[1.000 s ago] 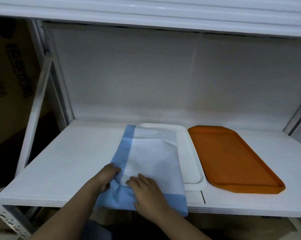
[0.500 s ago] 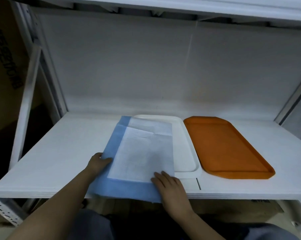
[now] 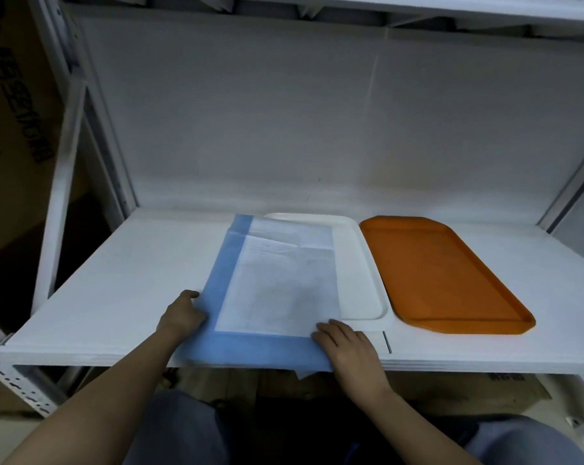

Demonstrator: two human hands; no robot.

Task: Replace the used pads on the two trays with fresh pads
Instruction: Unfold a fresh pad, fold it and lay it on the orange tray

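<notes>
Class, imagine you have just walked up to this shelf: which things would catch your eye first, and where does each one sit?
The bright orange tray stands out at once, bare, on the right of the white shelf. Beside it a blue-bordered pad lies askew over the white tray, overhanging the tray's left side and the shelf's front edge. The left hand rests at the pad's left edge, the right hand on its near right corner.

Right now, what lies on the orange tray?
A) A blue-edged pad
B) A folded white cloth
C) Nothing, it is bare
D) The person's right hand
C: the orange tray shows only its own bare surface, while the blue-edged pad lies over the white tray beside it.
</notes>
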